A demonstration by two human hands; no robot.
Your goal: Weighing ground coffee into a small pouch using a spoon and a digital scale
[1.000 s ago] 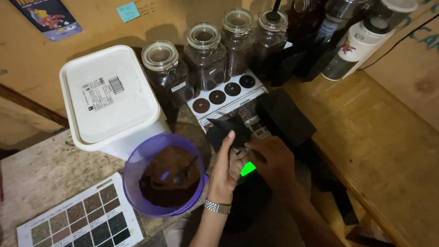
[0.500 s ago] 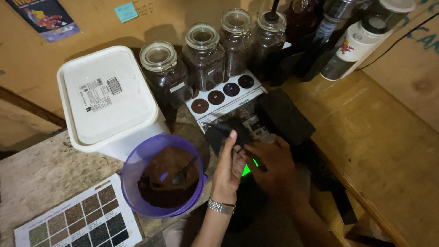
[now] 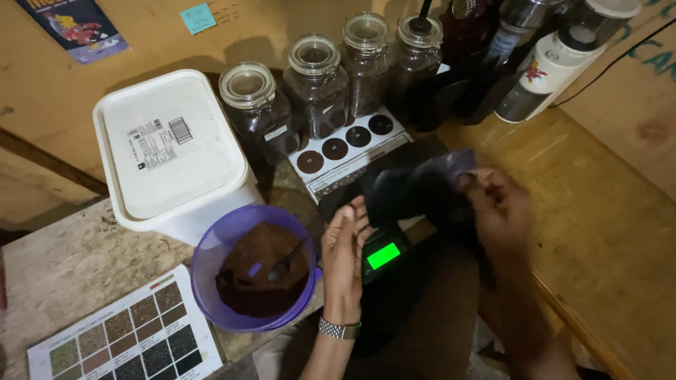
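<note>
- Right hand pinches dark pouch above lit scale; keep it level.
- Left hand, fingers released, steadies beside purple bowl.

The purple bowl is translucent glossy plastic holding matt, crumbly brown grounds, with a shiny metal spoon lying in them. The white tub is smooth plastic with a paper label. The jars are clear glossy glass. The bench is rough, worn wood. The right hand grips a dark matt bag; a metal watch band glints
</note>
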